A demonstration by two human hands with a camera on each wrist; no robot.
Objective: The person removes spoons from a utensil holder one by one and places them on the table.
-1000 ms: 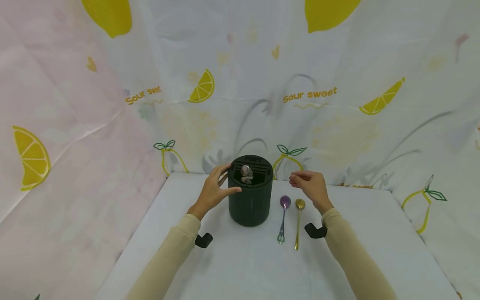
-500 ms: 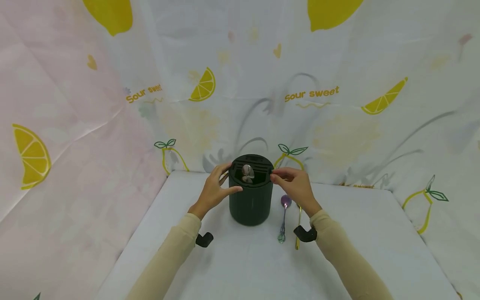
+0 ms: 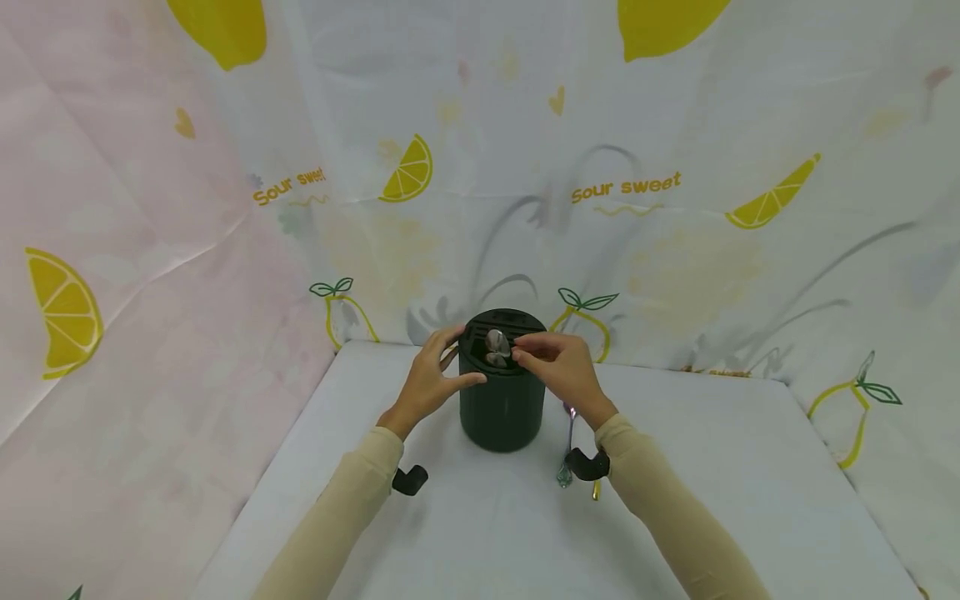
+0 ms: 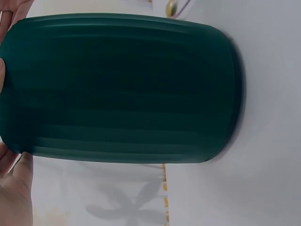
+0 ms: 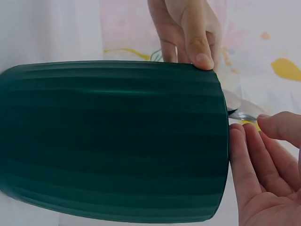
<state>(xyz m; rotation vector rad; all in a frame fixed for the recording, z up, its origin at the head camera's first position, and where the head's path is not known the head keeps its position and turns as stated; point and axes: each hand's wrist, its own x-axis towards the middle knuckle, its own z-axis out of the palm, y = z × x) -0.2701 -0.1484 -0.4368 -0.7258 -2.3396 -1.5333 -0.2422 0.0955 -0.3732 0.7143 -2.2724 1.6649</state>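
A dark green cylindrical utensil holder (image 3: 501, 410) with a slotted black top stands upright on the table. Two shiny silver spoons (image 3: 497, 342) stick up out of its opening, bowls uppermost. My left hand (image 3: 429, 377) grips the holder's upper left side, thumb toward the front and fingers behind the rim. Over the right part of the rim, my right hand (image 3: 564, 367) has its fingertips right at the spoon bowls. In the right wrist view its thumb (image 5: 277, 127) meets the edge of a spoon bowl (image 5: 247, 113), with a gap between thumb and fingers.
Right of the holder lie a purple spoon (image 3: 568, 442) with a clear green handle end and a gold spoon (image 3: 596, 490), both partly hidden under the right wrist. Behind the white table (image 3: 480, 525) hangs a lemon-print cloth (image 3: 480, 167).
My right hand has come leftward from above the loose spoons, past the holder's rim, to the spoons inside it. My left hand and the holder stay in place.
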